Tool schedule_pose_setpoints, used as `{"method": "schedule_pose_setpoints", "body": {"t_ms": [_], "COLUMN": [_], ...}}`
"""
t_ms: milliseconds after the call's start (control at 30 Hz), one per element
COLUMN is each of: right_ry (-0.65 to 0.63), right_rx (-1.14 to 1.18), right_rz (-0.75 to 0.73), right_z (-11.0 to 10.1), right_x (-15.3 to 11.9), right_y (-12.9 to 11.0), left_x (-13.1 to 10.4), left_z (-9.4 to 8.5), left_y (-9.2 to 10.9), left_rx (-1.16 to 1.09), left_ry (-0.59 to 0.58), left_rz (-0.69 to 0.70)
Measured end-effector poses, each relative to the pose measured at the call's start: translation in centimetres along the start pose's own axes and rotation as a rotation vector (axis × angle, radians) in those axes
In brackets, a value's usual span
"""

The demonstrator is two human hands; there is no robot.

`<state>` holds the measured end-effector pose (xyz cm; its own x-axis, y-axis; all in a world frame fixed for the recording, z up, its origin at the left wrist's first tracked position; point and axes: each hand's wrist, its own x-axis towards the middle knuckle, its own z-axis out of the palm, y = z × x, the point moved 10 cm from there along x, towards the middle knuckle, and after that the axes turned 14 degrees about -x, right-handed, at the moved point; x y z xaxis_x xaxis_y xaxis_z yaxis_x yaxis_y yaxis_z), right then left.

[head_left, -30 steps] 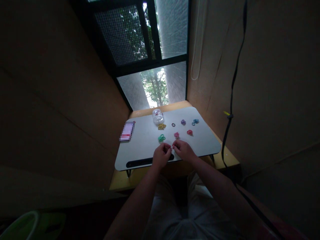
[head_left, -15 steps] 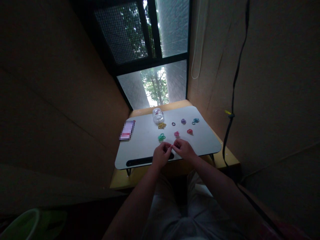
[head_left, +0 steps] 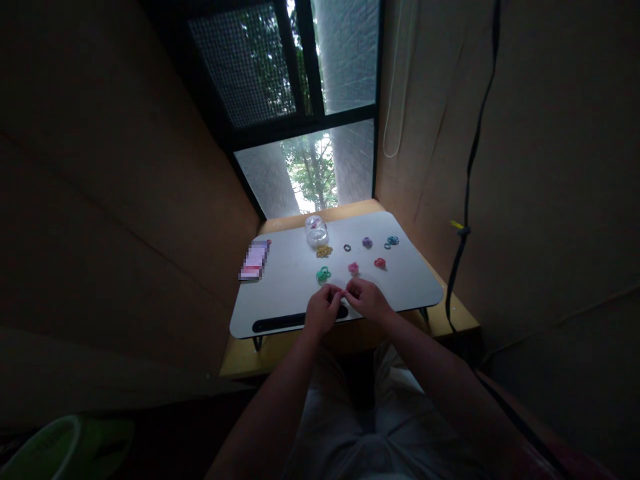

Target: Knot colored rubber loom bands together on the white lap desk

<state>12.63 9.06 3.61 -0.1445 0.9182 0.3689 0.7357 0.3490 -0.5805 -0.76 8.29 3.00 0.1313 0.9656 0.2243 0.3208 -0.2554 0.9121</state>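
Observation:
Near the front edge of the white lap table (head_left: 285,287), my left hand (head_left: 323,309) and my right hand (head_left: 367,299) meet fingertip to fingertip. Both are closed in a pinch; what they hold, if anything, is too small to make out. Just beyond them lie a green bunch of small bands (head_left: 323,275) and a pink bunch (head_left: 353,269). A red bunch (head_left: 380,264) is to the right. Farther back are a yellow bunch (head_left: 324,252), a dark ring (head_left: 347,248), a purple bunch (head_left: 367,243) and a teal bunch (head_left: 393,241).
A clear plastic jar (head_left: 317,232) stands at the table's back. At the left edge lies a phone-like object (head_left: 255,260), blurred out. A black ledge strip (head_left: 280,323) runs along the front. A dark strap (head_left: 470,180) hangs on the right, and a window (head_left: 310,167) is ahead.

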Motion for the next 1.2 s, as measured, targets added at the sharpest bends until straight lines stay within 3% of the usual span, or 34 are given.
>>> {"method": "schedule_pose_setpoints", "body": {"t_ms": [533,1200], "right_ry": [-0.018,-0.031], "right_rx": [-0.011,-0.008], "right_rz": [-0.019,-0.02], "right_z": [-0.05,0.38], "right_x": [-0.01,-0.06], "right_y": [-0.33,-0.14], "left_x": [0.02,-0.31], "left_z": [0.06,0.38], "left_y": [0.44,0.65], "left_rx": [0.003,-0.162], "left_ry": [-0.013,-0.057], "left_rz": [0.014,0.018]}}
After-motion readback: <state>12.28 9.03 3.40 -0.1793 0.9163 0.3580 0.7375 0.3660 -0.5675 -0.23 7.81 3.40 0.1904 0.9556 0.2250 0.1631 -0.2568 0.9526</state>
